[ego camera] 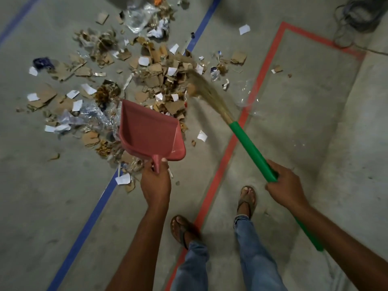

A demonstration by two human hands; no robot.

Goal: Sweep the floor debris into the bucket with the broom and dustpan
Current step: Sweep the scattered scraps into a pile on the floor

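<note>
Bits of card and paper, the debris (147,76), lie all over the floor (52,196), the left hand (155,183) wraps tight round the handle of the pink dustpan (150,133), and the right hand (283,185) grips the green broom (247,143), its blurry bristles at the pile's edge.

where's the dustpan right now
In the head view the dustpan is left of centre, gripped by its handle in the left hand, at the near edge of the debris, with the broom to its right.
</note>
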